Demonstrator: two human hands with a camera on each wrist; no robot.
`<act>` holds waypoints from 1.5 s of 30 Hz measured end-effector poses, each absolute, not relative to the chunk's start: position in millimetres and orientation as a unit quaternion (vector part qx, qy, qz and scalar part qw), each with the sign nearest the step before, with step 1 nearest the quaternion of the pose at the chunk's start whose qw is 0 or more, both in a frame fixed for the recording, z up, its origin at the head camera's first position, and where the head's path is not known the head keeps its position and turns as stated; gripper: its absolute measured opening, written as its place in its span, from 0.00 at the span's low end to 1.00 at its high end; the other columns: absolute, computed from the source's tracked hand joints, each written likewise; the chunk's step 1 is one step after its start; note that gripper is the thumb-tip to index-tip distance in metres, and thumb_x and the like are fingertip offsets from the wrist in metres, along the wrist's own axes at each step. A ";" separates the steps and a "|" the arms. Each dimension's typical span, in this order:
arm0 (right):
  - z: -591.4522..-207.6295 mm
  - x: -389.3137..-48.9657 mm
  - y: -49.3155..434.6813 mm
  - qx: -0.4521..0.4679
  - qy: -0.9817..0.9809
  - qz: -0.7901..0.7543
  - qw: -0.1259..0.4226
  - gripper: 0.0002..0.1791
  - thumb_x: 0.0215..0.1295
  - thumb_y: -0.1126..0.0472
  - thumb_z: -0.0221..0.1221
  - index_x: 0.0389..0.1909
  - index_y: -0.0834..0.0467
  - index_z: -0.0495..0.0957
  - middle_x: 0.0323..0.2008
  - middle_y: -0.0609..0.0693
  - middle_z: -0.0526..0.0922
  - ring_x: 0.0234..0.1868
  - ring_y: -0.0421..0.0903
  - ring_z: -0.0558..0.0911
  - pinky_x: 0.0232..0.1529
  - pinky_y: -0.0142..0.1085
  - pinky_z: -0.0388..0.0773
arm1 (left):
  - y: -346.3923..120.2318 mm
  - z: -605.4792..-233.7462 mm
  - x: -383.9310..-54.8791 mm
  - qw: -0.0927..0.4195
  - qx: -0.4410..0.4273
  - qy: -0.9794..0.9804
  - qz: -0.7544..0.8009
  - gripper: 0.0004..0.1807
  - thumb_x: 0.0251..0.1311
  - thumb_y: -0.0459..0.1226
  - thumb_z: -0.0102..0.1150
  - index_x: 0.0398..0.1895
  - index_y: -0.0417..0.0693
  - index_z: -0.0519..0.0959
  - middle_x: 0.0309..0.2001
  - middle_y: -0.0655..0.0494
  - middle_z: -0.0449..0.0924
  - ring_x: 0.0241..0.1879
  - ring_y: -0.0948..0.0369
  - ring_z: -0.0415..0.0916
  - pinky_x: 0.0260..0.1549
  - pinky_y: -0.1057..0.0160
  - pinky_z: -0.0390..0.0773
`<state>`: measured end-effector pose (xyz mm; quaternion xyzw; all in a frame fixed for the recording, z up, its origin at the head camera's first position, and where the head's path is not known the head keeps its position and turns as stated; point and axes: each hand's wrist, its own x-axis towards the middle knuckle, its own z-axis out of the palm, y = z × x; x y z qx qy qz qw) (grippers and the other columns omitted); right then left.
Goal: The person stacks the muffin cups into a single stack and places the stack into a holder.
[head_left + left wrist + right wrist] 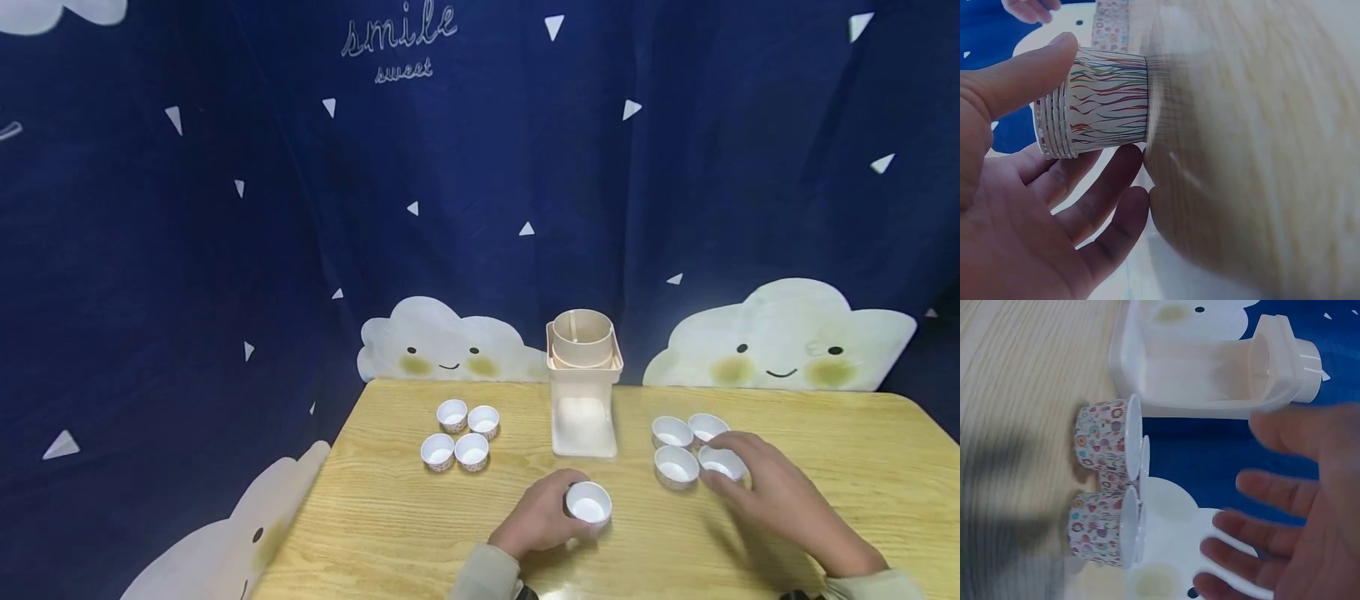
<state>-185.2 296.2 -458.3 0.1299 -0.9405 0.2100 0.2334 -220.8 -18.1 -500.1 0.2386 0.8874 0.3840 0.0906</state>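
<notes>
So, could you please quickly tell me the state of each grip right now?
Left grip: closed, holding a stack of paper cups.
Right grip: open, holding nothing, close to the group of cups on the right.

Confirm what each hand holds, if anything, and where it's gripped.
Left hand: nested stack of wavy-striped paper baking cups, by opposite sides of its wall. Right hand: nothing; open near floral baking cups.
</notes>
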 end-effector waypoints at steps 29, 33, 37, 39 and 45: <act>-475.8 -211.8 322.3 0.009 -0.977 0.208 0.050 0.50 0.58 0.41 0.66 0.63 0.79 0.63 0.56 0.82 0.69 0.55 0.78 0.70 0.51 0.67 0.70 | -19.2 -502.4 -219.4 0.092 0.220 0.884 0.402 0.29 0.41 0.41 0.80 0.50 0.57 0.79 0.42 0.66 0.82 0.40 0.72 0.74 0.43 0.71 0.73; -480.8 -213.3 325.2 0.010 -0.977 0.209 0.041 0.54 0.57 0.37 0.65 0.63 0.81 0.61 0.57 0.83 0.69 0.56 0.79 0.70 0.50 0.67 0.71 | -18.5 -502.4 -220.7 0.092 0.220 0.883 0.405 0.29 0.41 0.41 0.80 0.50 0.57 0.79 0.42 0.67 0.81 0.40 0.72 0.74 0.43 0.71 0.73; -485.2 -214.6 325.0 0.024 -0.975 0.214 0.054 0.49 0.57 0.40 0.66 0.60 0.80 0.66 0.52 0.80 0.74 0.52 0.76 0.75 0.47 0.63 0.75 | -19.3 -503.6 -220.7 0.091 0.220 0.883 0.405 0.29 0.40 0.41 0.81 0.50 0.57 0.79 0.43 0.67 0.82 0.40 0.72 0.74 0.43 0.71 0.73; -486.5 -215.4 324.0 0.030 -0.973 0.219 0.061 0.42 0.57 0.42 0.67 0.54 0.76 0.72 0.46 0.75 0.80 0.45 0.69 0.80 0.42 0.58 0.77 | -19.7 -504.0 -220.5 0.091 0.218 0.883 0.406 0.30 0.40 0.42 0.81 0.50 0.57 0.79 0.43 0.66 0.82 0.40 0.72 0.74 0.43 0.71 0.73; -489.4 -215.8 322.9 0.036 -0.972 0.224 0.061 0.31 0.57 0.43 0.67 0.47 0.68 0.78 0.39 0.62 0.85 0.36 0.53 0.81 0.32 0.47 0.75 | -19.0 -501.9 -220.8 0.093 0.218 0.881 0.409 0.30 0.40 0.41 0.81 0.49 0.58 0.79 0.42 0.66 0.82 0.40 0.72 0.74 0.42 0.71 0.73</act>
